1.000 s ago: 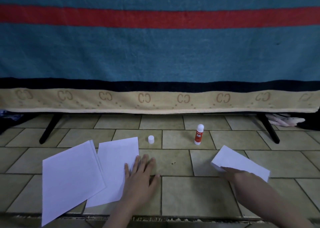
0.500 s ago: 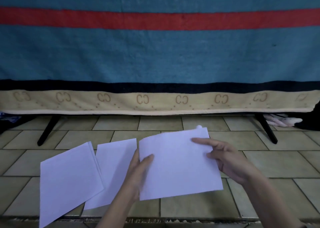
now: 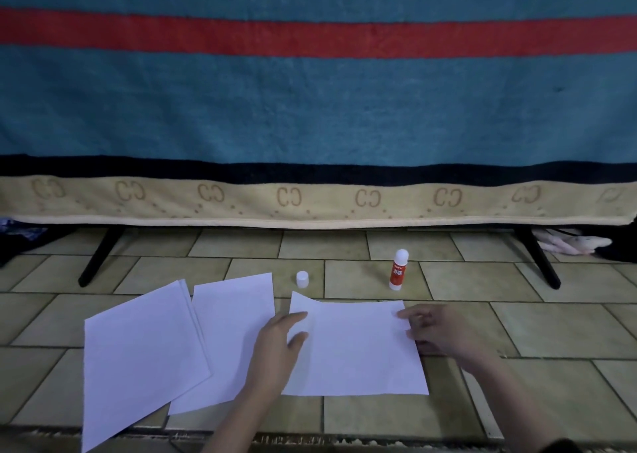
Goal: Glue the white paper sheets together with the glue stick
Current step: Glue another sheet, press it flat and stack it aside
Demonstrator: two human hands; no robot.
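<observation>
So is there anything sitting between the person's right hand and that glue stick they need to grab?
Nothing visible. The glue stick stands upright on bare floor tile, beyond the right hand, which rests at the right edge of the flat paper sheet. The small white cap sits off to the left, out of the way.

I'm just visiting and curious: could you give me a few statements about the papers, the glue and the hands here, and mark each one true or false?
1. The glue stick stands upright on the tiled floor. True.
2. The white cap is on the glue stick. False: it sits on the floor, apart from the stick.
3. The right hand is holding the glue stick. False: it rests at the right edge of the nearest sheet.
4. The left hand touches that sheet's left edge. True.
5. Two more paper piles lie to its left. True.
</observation>
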